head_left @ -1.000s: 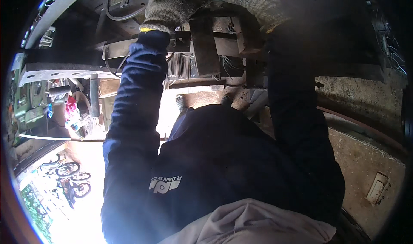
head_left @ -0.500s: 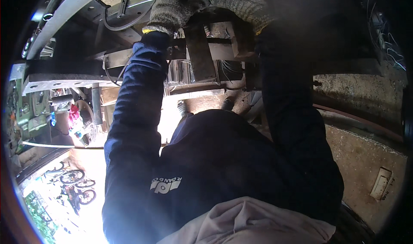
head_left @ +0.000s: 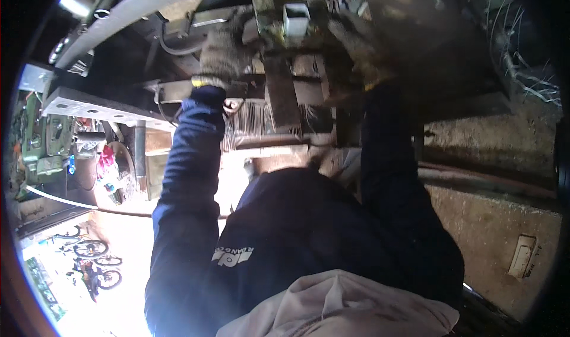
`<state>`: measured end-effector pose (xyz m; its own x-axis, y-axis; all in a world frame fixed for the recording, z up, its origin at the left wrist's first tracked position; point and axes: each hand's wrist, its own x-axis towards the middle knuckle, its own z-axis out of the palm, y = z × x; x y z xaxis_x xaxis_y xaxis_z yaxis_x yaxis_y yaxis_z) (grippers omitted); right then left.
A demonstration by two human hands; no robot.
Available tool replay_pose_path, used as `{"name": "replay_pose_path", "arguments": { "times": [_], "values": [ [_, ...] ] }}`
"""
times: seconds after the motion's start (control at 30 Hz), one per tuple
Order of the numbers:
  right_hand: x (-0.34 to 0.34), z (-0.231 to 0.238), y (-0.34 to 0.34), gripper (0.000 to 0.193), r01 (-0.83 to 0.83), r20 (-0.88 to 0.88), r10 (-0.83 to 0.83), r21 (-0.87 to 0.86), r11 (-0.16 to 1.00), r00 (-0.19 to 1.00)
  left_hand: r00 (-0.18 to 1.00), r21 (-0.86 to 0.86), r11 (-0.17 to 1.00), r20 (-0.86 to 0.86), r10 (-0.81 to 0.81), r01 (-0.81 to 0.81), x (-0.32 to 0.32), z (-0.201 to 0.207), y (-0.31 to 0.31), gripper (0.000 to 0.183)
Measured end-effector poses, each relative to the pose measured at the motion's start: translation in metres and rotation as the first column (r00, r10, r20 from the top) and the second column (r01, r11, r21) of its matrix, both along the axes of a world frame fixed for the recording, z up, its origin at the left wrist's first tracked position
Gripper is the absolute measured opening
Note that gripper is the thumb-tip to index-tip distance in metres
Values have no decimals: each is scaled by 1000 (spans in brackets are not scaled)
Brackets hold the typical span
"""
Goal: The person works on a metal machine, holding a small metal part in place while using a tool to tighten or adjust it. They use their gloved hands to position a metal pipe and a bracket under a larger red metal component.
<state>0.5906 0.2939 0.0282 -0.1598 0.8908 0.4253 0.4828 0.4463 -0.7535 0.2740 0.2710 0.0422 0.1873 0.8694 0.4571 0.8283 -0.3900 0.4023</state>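
My left hand [head_left: 222,55], in a grey knit work glove with a yellow cuff edge, is at the left of a dark metal assembly. Its fingers are blurred in shadow beside the metal, and I cannot make out a grip. A short pale square tube [head_left: 295,20] stands between my hands with its open end showing. My right hand [head_left: 361,52], gloved alike, lies to the right of the tube, fingers stretched forward and apart from it. Below the tube, a flat dark metal bar [head_left: 281,96] extends toward me.
A curved metal rim [head_left: 148,3] arcs across the far side. A drilled steel beam [head_left: 98,111] juts out at left. Loose wires [head_left: 525,70] hang at far right. Stacked thin strips [head_left: 252,118] lie below the assembly. Bicycles [head_left: 92,260] stand outside at lower left.
Both hands have drawn nearer to me and parted from around the pale square tube, which now shows more fully. The view has shifted, bringing the far rim farther into sight.
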Motion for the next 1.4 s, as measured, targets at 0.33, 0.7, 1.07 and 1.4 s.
{"name": "replay_pose_path", "arguments": {
  "times": [0.33,0.7,1.07,1.4],
  "values": [
    [16,-40,-35,45,274,243,-235,-138,952,941,963,-278,950,260,-67,141,4,0,-38,68],
    [-7,-18,-60,49,225,-51,-241,-218,950,969,972,-285,947,215,-91,151,-7,-38,-16,65],
    [-10,-37,-42,51,227,257,-209,-43,973,944,933,-305,928,344,-101,213,-13,-44,-22,60],
    [20,-66,-52,50,317,268,-267,-164,934,926,791,-363,895,612,19,260,-17,-53,-15,60]
  ]
}}
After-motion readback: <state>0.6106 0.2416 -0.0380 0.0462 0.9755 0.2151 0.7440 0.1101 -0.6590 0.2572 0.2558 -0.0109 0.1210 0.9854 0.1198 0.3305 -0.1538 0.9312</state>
